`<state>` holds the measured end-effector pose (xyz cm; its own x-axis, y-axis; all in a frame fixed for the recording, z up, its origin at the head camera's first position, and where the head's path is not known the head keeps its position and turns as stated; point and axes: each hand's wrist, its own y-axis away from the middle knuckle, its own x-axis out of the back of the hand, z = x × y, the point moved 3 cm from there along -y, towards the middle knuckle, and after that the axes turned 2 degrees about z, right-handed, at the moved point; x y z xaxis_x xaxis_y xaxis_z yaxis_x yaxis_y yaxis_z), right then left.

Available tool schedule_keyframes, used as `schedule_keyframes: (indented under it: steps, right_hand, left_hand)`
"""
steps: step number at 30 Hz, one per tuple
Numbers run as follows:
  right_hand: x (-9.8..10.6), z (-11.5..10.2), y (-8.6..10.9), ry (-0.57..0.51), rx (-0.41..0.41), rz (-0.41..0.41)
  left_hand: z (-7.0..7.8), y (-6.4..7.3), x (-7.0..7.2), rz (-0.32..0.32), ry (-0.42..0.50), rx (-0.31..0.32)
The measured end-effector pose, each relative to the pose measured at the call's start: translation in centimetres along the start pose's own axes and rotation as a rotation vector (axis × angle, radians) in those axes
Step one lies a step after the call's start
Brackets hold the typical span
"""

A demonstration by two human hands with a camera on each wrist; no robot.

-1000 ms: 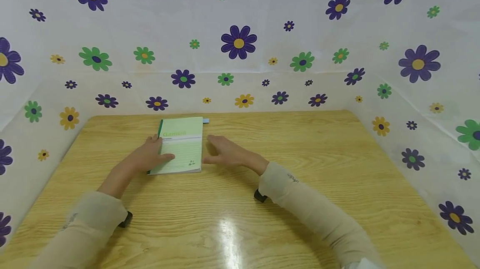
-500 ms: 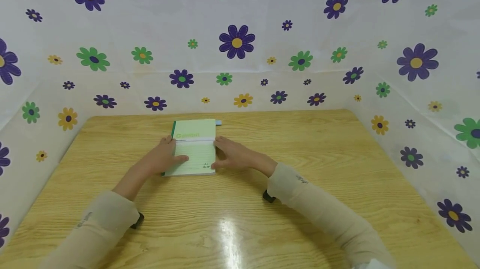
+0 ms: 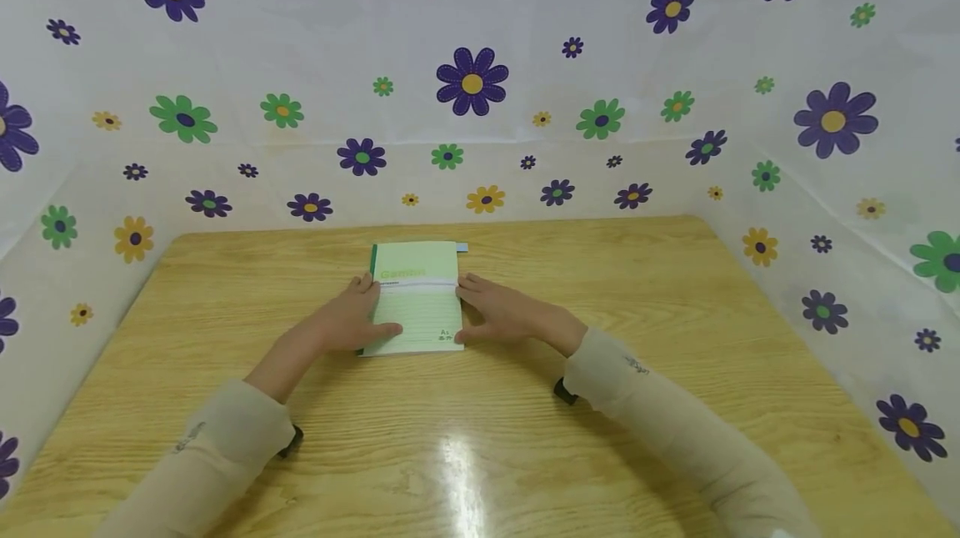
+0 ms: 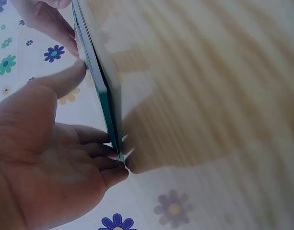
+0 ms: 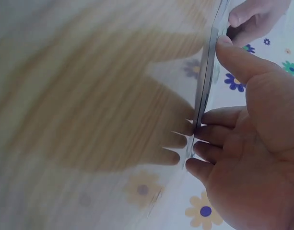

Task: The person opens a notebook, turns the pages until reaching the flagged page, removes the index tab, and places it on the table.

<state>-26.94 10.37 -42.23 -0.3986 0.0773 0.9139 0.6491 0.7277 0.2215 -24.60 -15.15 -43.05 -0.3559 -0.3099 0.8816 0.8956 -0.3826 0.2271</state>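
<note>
A light-green notebook (image 3: 420, 304) with a dark green spine lies on the table (image 3: 600, 296), a small blue tab (image 3: 462, 248) jutting from its far right corner. At its left edge the left hand (image 3: 348, 317) has its fingers spread against the spine and its thumb on the cover, while the right hand (image 3: 498, 310), thumb and fingers apart, touches the right edge; beyond the notebook rises a flower-printed sheet (image 3: 570, 104).
</note>
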Motion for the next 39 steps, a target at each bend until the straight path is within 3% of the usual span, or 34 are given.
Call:
schedule_keyframes:
  steps: [9,17,30,39]
  right_hand:
    - [0.2,1.0,2.2,0.047,0.006,-0.018]
    - [0.3,2.2,3.9,0.024,-0.032,-0.023]
    - [1.0,4.4,6.1,-0.042,-0.013,0.015]
    - [1.1,5.8,7.0,-0.013,-0.022,0.041]
  left_hand:
    - [1.4,-0.2,-0.4,-0.030,-0.047,-0.057]
    - [3.0,-0.5,-0.8,-0.049,-0.057,-0.088]
    - [5.4,-1.8,-1.2,-0.078,-0.047,-0.092]
    - [6.5,-2.9,-1.8,-0.084,-0.033,-0.099]
